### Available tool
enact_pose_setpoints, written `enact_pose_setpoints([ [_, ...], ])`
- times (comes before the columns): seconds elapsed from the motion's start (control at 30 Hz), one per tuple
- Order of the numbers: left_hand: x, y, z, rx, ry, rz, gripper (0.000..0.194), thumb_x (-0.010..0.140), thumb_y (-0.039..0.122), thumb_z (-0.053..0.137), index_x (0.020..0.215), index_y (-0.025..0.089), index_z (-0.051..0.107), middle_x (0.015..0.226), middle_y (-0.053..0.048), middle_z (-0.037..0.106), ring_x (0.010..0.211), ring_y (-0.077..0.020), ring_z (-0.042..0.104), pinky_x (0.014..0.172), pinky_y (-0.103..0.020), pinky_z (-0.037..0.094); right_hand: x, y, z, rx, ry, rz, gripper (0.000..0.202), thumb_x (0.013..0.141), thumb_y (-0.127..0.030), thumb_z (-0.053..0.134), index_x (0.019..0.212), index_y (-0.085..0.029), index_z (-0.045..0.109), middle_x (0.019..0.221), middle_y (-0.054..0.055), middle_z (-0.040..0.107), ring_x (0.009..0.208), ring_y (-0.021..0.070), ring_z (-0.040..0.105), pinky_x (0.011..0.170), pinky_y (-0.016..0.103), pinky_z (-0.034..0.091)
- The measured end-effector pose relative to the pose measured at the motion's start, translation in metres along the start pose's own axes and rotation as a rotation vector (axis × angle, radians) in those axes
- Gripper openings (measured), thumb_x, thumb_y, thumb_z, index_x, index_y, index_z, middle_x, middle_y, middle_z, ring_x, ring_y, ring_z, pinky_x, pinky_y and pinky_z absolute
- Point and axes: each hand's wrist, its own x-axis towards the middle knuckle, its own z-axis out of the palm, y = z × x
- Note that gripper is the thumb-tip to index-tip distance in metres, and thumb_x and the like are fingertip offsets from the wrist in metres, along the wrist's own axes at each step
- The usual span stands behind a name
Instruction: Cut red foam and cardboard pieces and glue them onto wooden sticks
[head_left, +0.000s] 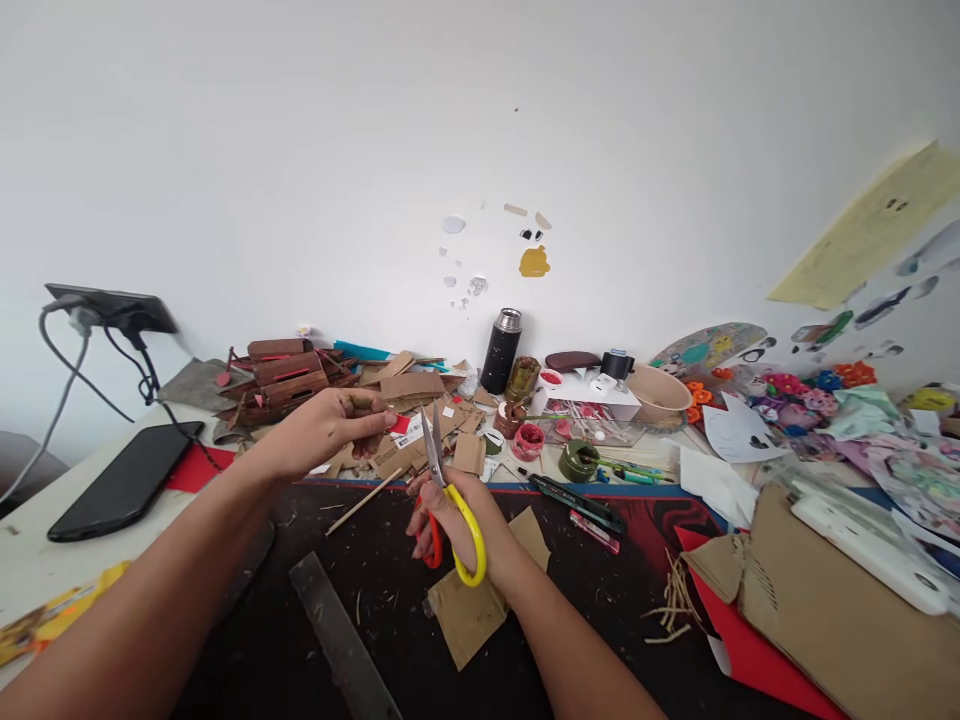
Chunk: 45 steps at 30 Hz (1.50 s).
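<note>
Brown cardboard (471, 625) beneath scissors (435, 455); grey ruler (341, 632), cutter (576, 502) nearby.

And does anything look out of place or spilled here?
Mildly odd: the black thermos stands with its steel neck bare behind open paint jars, and loose tan strands lie scattered on the dark mat. I see no clear spill.

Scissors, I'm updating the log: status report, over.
Left hand pinching red piece. Right hand holding scissors, blades slightly parted. Close by on dark mat: brown paper beneath right hand, ruler to its left.
</note>
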Motion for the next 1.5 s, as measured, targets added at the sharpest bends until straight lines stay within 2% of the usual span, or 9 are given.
enact_pose_setpoints([
  [0.07, 0.0, 0.0, 0.0, 0.01, -0.028, -0.011, 0.046, 0.085, 0.064, 0.076, 0.07, 0.021, 0.07, 0.058, 0.001, 0.065, 0.053, -0.0149, 0.056, 0.054, -0.027, 0.045, -0.002, 0.0, -0.001, -0.046, 0.016, -0.003, 0.074, 0.08, -0.091, 0.069, 0.105, -0.021, 0.064, 0.065, -0.001, 0.067, 0.046, 0.0167, 0.064, 0.047, 0.025, 0.049],
  [0.2, 0.0, 0.002, 0.003, 0.006, -0.047, -0.02, 0.045, 0.085, 0.063, 0.076, 0.071, 0.021, 0.07, 0.057, 0.001, 0.064, 0.052, -0.0147, 0.055, 0.052, -0.026, 0.042, -0.004, 0.001, -0.002, -0.113, 0.062, -0.045, 0.059, 0.085, -0.078, 0.075, 0.101, -0.022, 0.068, 0.057, -0.005, 0.061, 0.041, 0.0149, 0.06, 0.042, 0.022, 0.045],
  [0.43, -0.001, 0.008, 0.009, 0.021, -0.055, -0.023, 0.045, 0.085, 0.062, 0.077, 0.069, 0.021, 0.07, 0.058, 0.0, 0.065, 0.05, -0.0145, 0.054, 0.05, -0.026, 0.042, -0.007, 0.005, 0.001, -0.196, 0.112, -0.078, 0.048, 0.092, -0.07, 0.073, 0.096, -0.023, 0.066, 0.056, -0.007, 0.058, 0.04, 0.0122, 0.058, 0.041, 0.019, 0.045],
  [0.77, 0.001, 0.003, 0.012, 0.046, -0.074, -0.017, 0.045, 0.087, 0.061, 0.075, 0.067, 0.021, 0.066, 0.06, -0.001, 0.067, 0.055, -0.0154, 0.055, 0.056, -0.027, 0.043, -0.009, 0.005, 0.004, -0.171, 0.125, -0.07, 0.048, 0.096, -0.069, 0.07, 0.099, -0.022, 0.069, 0.058, -0.007, 0.057, 0.042, 0.012, 0.056, 0.043, 0.021, 0.046],
  [1.1, 0.001, 0.009, 0.018, 0.039, -0.084, -0.016, 0.044, 0.086, 0.061, 0.075, 0.067, 0.022, 0.067, 0.059, 0.0, 0.066, 0.056, -0.0164, 0.057, 0.058, -0.028, 0.045, -0.008, 0.004, 0.006, -0.156, 0.133, -0.072, 0.05, 0.092, -0.073, 0.073, 0.096, -0.023, 0.069, 0.055, -0.007, 0.056, 0.041, 0.0129, 0.056, 0.043, 0.021, 0.044],
  [1.27, 0.001, 0.008, 0.019, 0.047, -0.09, -0.018, 0.045, 0.087, 0.062, 0.074, 0.068, 0.022, 0.067, 0.059, 0.0, 0.066, 0.054, -0.0162, 0.057, 0.056, -0.027, 0.044, -0.008, 0.004, 0.006, -0.142, 0.148, -0.067, 0.05, 0.09, -0.073, 0.076, 0.095, -0.024, 0.068, 0.055, -0.007, 0.057, 0.041, 0.013, 0.057, 0.042, 0.021, 0.042],
  [1.5, 0.001, 0.009, 0.019, 0.053, -0.093, -0.012, 0.045, 0.089, 0.061, 0.072, 0.067, 0.021, 0.068, 0.059, 0.0, 0.065, 0.053, -0.015, 0.055, 0.054, -0.027, 0.042, -0.007, 0.007, 0.005, -0.183, 0.159, -0.093, 0.048, 0.094, -0.071, 0.072, 0.095, -0.023, 0.067, 0.055, -0.007, 0.057, 0.04, 0.0125, 0.057, 0.042, 0.02, 0.042],
])
